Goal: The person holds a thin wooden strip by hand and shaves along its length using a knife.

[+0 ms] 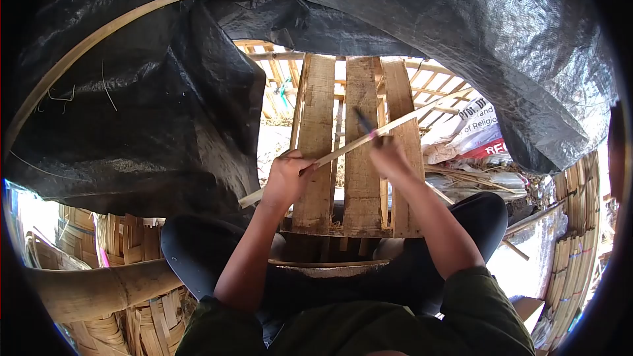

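A long, pale bamboo strip [344, 149] slants across in front of me, its near end at lower left and its far end rising to the upper right. My left hand [287, 175] is closed around the strip near its lower end. Fingers curled, my right hand [390, 157] grips a knife [362, 120] whose dark blade points up and left across the strip. The knife's handle is mostly hidden in the fist. Beneath both hands run wooden planks [362, 184] with gaps between them.
Black plastic sheeting [132, 125] hangs at left and over the top, with a curved bamboo strip [99, 36] against it. A printed banner [478, 128] and loose bamboo pieces [475, 181] lie at right. Woven bamboo [155, 323] and a thick pole [109, 287] are at lower left.
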A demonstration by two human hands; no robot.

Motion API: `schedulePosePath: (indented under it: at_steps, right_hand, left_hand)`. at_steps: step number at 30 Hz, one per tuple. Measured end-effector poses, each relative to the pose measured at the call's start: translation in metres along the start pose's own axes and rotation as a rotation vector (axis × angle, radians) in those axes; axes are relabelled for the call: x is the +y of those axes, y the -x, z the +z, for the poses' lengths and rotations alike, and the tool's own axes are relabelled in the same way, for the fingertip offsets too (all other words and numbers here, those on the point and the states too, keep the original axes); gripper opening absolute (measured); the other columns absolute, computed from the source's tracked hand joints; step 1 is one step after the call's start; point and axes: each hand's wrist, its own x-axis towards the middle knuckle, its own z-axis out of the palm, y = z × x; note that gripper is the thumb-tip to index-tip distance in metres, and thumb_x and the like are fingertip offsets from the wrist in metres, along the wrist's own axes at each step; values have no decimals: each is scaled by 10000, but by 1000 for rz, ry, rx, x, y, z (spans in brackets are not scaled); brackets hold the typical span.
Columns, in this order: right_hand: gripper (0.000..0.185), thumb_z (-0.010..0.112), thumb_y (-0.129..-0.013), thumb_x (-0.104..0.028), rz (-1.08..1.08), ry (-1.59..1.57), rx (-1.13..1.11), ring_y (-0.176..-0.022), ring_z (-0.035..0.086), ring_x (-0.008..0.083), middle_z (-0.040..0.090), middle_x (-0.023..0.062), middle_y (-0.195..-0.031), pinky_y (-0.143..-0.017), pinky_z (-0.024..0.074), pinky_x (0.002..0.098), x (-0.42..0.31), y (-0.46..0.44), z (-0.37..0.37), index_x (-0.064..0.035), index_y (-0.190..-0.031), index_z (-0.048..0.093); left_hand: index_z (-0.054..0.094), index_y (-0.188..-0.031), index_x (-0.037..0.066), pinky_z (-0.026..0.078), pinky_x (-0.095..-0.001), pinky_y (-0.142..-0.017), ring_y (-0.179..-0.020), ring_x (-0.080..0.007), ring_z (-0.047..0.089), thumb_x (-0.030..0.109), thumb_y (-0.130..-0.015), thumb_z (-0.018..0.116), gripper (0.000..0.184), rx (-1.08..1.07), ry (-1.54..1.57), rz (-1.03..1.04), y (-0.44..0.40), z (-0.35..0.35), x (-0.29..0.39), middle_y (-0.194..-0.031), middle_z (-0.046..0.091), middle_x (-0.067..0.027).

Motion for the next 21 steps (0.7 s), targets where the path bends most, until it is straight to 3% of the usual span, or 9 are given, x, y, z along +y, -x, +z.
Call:
schedulePosePath:
  at_steps: [2, 5, 7, 8, 10, 13, 15, 17, 21]
  right_hand:
    - [492, 312, -1089, -344, -33, 5, 2, -444, 469, 109, 455, 20, -605, -349, 404, 262, 5, -7, -2, 98, -1219, 482]
    - [446, 339, -1080, -338, -113, 89, -146, -427, 467, 104, 521, 49, -637, -347, 377, 283, -19, 24, 32, 82, -1108, 487]
    - [455, 324, -1084, -340, -34, 78, -212, -417, 451, 105, 529, 55, -642, -339, 354, 291, -27, 27, 17, 83, -1131, 485]
    - [455, 324, -1084, -340, -34, 74, -212, -417, 451, 105, 529, 55, -642, -339, 354, 291, -21, 16, 8, 83, -1131, 485]
    - [488, 321, -1083, -341, -36, 76, 10, -425, 465, 108, 542, 64, -656, -331, 335, 299, -6, -7, -10, 111, -1141, 493]
    - [482, 338, -1079, -338, -71, 120, -38, -453, 513, 126, 584, 99, -676, -351, 370, 309, -5, 9, 17, 102, -1105, 533]
    - [461, 371, -1067, -337, -351, 231, 19, -475, 553, 192, 598, 143, -669, -414, 446, 359, -1, 11, 39, 75, -1056, 577]
    - [450, 394, -1059, -332, -129, 173, -58, -548, 620, 242, 620, 194, -680, -442, 467, 395, 1, 5, 24, 60, -1009, 610]
    - [448, 412, -1054, -336, -58, 143, 82, -586, 647, 250, 637, 203, -690, -456, 484, 406, 2, -5, 5, 44, -965, 631]
  left_hand:
    - [735, -844, 30, 494, -438, -648, -666, -349, 607, 67, -794, 748, 64, 10, 0, -11, -1, 0, 2, -703, 589, -138]
    - [733, -844, 27, 504, -434, -671, -692, -348, 623, 70, -790, 748, 71, -12, -12, -33, -3, 0, 3, -743, 635, -140]
    - [742, -852, 26, 501, -419, -653, -694, -329, 627, 67, -781, 763, 86, 6, -16, -17, -4, 1, 5, -725, 634, -135]
    - [751, -860, 24, 497, -404, -634, -696, -310, 630, 65, -771, 779, 102, 29, -21, -4, -4, 0, 5, -708, 632, -131]
    - [741, -850, 22, 508, -416, -670, -715, -327, 639, 67, -780, 761, 85, 9, -16, -25, -3, 1, 2, -755, 659, -139]
    - [730, -836, 17, 519, -427, -705, -734, -345, 646, 69, -787, 745, 73, -11, 2, -66, -3, 1, 2, -791, 680, -148]
    - [729, -833, 14, 519, -428, -706, -733, -347, 645, 69, -785, 748, 75, -17, 10, -80, -4, 1, 4, -779, 676, -149]
    - [730, -827, 12, 516, -424, -699, -728, -346, 642, 73, -783, 753, 79, -15, 33, -110, -5, -1, 4, -766, 663, -150]
    - [737, -828, 19, 508, -423, -685, -717, -342, 636, 81, -792, 752, 73, 32, 14, -38, -3, 3, -2, -752, 648, -152]
